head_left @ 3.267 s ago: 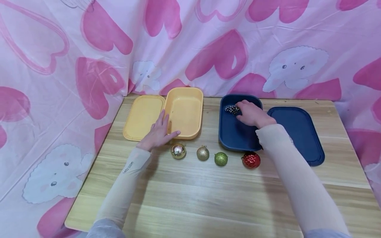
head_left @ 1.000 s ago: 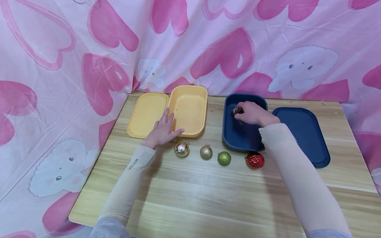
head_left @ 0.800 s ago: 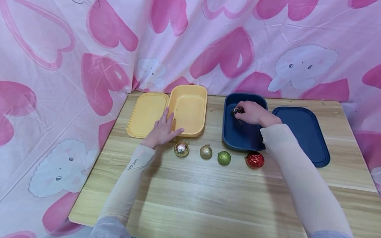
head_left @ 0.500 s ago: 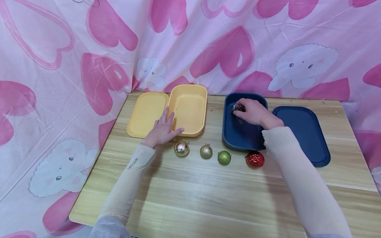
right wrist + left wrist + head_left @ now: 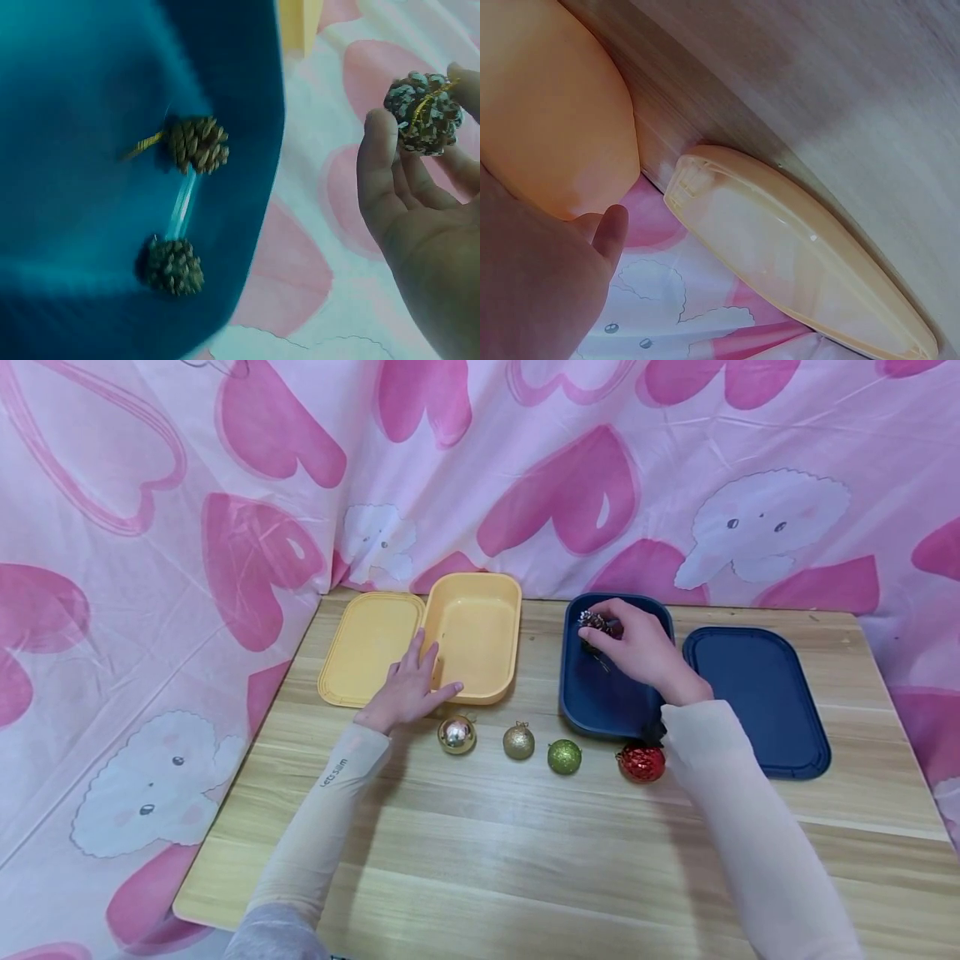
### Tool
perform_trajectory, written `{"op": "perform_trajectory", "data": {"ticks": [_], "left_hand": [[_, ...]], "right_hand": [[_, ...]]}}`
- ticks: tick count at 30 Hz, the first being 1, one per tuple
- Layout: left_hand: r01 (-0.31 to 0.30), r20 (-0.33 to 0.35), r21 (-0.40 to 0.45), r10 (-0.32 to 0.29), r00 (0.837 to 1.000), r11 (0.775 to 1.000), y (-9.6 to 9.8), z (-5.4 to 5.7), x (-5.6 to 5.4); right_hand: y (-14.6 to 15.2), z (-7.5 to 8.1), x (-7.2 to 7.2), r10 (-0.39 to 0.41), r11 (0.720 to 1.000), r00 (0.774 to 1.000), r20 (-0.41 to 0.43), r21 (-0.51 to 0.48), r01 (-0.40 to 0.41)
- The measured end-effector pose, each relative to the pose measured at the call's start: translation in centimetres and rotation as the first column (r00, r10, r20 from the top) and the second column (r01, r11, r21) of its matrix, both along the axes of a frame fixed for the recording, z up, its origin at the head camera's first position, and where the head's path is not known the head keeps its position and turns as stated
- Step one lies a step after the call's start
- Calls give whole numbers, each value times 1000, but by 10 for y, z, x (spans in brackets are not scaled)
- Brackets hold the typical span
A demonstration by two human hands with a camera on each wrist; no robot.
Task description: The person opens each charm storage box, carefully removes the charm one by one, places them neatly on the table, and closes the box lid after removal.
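Note:
My right hand [image 5: 648, 647] pinches a pinecone [image 5: 595, 622] between thumb and fingers, over the navy box [image 5: 611, 706]. In the right wrist view the held pinecone [image 5: 424, 112] has white-tipped scales and a gold string, and appears past the box wall. Two brown pinecones, one upper [image 5: 196, 144] with a gold loop and one lower [image 5: 174, 266], lie inside that box. My left hand [image 5: 408, 689] spreads its fingers at the near left rim of the yellow box [image 5: 483, 643], holding nothing. In the left wrist view its fingertips sit against the box's outer wall [image 5: 562, 112].
A shiny gold bauble [image 5: 457, 735], a glittery gold one [image 5: 519, 741], a green one [image 5: 564, 757] and a red one [image 5: 642, 763] line up before the boxes. The yellow lid [image 5: 367, 647] lies left, the navy lid [image 5: 757, 702] right. A pink curtain [image 5: 555, 502] hangs behind the wooden table [image 5: 510, 860].
My right hand was down in the navy box among the pinecones; now it has come up and slightly left with one pinched in its fingers. The left hand stays at the yellow box.

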State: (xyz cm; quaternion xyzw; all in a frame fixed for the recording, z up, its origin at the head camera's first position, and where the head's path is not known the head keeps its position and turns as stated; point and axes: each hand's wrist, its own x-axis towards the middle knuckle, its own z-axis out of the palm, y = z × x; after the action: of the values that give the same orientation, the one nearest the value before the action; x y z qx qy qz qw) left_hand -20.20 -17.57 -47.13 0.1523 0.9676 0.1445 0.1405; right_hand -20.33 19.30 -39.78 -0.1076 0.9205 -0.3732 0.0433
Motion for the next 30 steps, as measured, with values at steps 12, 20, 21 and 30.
{"op": "perform_trajectory", "data": {"ticks": [12,20,21,30], "left_hand": [[-7,3,2,7,1000,1000,0,1,0],[-2,-10,3,2,1000,1000,0,2,0],[-2,-10,3,2,1000,1000,0,2,0],[1,-16,4,-1,1000,1000,0,2,1]], "right_hand": [[-16,-5,20,-54,983,992,-112,-181,33],[-30,-4,33,-52,961,992,-116,-276,18],[-32,-4,35,-49,958,992,-114,-286,14],[-45,1,53,-56,897,995,-88,-441,12]]}}
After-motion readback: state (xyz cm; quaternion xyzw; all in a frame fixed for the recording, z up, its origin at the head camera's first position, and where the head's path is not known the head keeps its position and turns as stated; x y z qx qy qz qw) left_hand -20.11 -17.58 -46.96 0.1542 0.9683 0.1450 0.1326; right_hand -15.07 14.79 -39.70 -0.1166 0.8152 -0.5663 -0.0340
